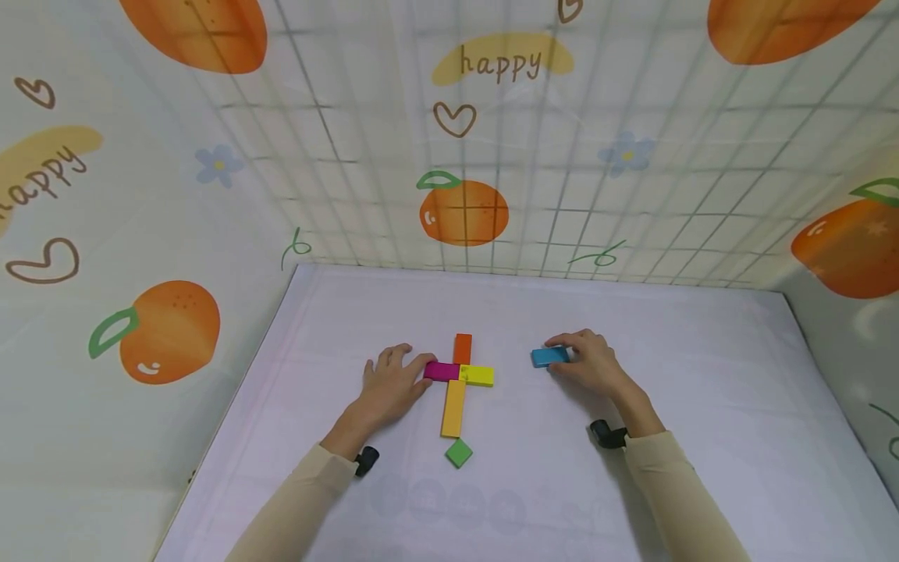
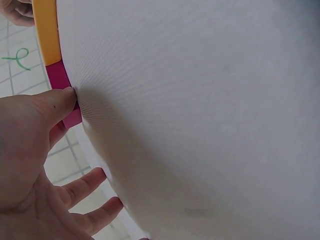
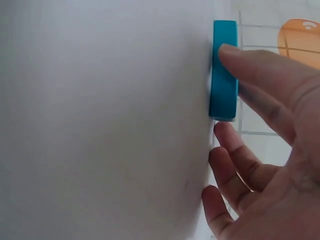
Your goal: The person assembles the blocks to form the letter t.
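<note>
A magenta block (image 1: 442, 371) lies flat in the middle of the table, its left end pinched between thumb and index finger of my left hand (image 1: 390, 389). Its right end meets a yellow block (image 1: 481, 376). An orange-red block (image 1: 462, 348) points away from that joint, and a longer amber block (image 1: 453, 408) runs toward me. Below the amber one sits a green square block (image 1: 459, 453), turned like a diamond. Off to the right, my right hand (image 1: 588, 362) pinches a blue block (image 1: 549, 357) by its long sides; in the right wrist view the blue block (image 3: 224, 70) stays close against the table.
The white table (image 1: 702, 375) ends at a back wall of printed cloth (image 1: 534, 148) with a grid showing through. Cloth also hangs at the left and right sides. Each wrist wears a small black camera (image 1: 607, 434).
</note>
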Available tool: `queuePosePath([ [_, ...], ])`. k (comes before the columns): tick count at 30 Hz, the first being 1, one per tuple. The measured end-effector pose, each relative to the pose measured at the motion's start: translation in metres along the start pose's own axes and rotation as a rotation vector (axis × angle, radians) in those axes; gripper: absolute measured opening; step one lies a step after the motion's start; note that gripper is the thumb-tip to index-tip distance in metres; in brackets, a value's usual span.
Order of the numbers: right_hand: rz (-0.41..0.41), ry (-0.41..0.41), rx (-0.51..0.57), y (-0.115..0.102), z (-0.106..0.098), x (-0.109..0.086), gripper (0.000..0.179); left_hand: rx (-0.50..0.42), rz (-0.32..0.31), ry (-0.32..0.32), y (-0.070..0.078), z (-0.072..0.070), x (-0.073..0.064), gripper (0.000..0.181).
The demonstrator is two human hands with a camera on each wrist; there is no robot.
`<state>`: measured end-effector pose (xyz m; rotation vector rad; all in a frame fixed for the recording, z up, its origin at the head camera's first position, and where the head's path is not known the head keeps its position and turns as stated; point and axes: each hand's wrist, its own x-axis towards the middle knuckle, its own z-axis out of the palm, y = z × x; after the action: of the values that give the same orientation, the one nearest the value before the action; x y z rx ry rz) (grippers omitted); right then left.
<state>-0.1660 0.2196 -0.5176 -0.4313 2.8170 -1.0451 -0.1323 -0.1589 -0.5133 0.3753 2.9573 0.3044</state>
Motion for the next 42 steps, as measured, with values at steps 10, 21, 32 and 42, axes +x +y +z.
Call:
queuePosePath([
  [10, -0.001, 0.0, -0.029, 0.0, 0.001, 0.001, 0.036, 0.013, 0.007, 0.003, 0.0, 0.0, 0.001, 0.049],
  [21, 0.006, 0.021, -0.021, -0.003, 0.001, -0.004, 0.036, 0.013, 0.001, -0.009, -0.001, 0.0, 0.001, 0.05],
  [32, -0.034, 0.046, -0.017, -0.015, 0.003, -0.017, 0.036, 0.0, -0.003, -0.01, -0.001, 0.0, 0.0, 0.049],
  [42, -0.081, 0.077, -0.019, -0.027, 0.006, -0.028, 0.036, -0.007, -0.009, -0.011, 0.002, -0.003, -0.001, 0.051],
])
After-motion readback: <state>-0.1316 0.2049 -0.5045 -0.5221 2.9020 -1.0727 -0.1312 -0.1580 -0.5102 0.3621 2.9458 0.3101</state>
